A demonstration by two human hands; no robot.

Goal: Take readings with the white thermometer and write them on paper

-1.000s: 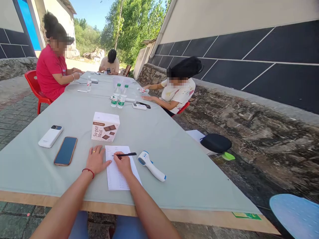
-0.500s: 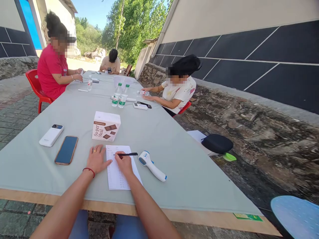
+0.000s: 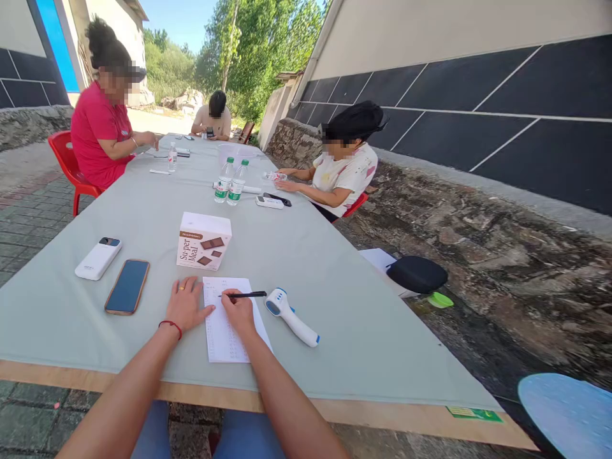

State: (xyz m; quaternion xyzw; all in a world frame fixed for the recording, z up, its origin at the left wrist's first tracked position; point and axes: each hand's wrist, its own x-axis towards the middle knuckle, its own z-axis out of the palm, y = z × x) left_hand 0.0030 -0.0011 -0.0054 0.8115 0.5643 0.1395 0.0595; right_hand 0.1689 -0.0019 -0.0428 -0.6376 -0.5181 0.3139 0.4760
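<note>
My right hand [image 3: 239,313] grips a black pen [image 3: 249,294], its tip against the upper part of a white printed sheet [image 3: 224,341]. Flat on the table beside the sheet lies my left hand [image 3: 185,305], fingers spread and the thumb over the paper's left edge. A white and blue infrared thermometer [image 3: 292,319] rests just right of the paper. Behind my hands stands a white and brown "Super Meal" box [image 3: 204,242]. To the left are a phone [image 3: 127,287] with a dark screen and a white power bank [image 3: 98,258].
Two water bottles [image 3: 230,183] with green caps stand mid-table on the grey cloth [image 3: 373,344]. A person in red [image 3: 102,121] sits at the left, another in a patterned white shirt [image 3: 351,175] at the right, and a third [image 3: 213,121] at the far end.
The pen has shifted slightly to the right in my right hand. My left hand keeps its place. The person in red has moved their hands, and the person at the right handles clear plastic.
</note>
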